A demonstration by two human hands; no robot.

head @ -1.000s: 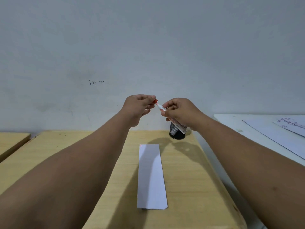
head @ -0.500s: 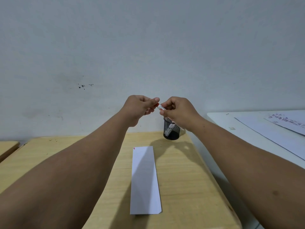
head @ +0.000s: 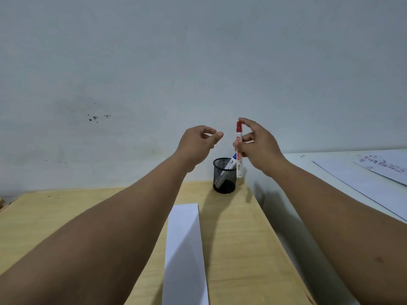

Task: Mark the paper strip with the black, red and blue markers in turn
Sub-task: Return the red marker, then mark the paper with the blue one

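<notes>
Two hands apart now, no longer meeting | paper strip (head: 185, 256) flat on wooden desk (head: 242, 249) | left hand (head: 196, 144) empty, fingers loosely curled | right hand (head: 257, 146) pinching capped red marker (head: 239, 148) upright, label unreadable | mesh cup (head: 224, 176) holds blue marker (head: 231, 162).

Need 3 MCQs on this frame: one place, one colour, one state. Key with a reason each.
1. Where is the mesh pen cup?
A. on the far end of the wooden desk, by the wall
B. on the white table
C. on the paper strip

2. What colour is the cap of the marker in the right hand?
A. blue
B. red
C. black

3. What is the left hand doing?
A. pressing the paper strip
B. gripping the cup
C. raised, holding nothing

Key: 1 A, the cup stands at the desk's back edge; 2 B, the cap is red; 3 C, its fingers are curled in the air around nothing.
</notes>
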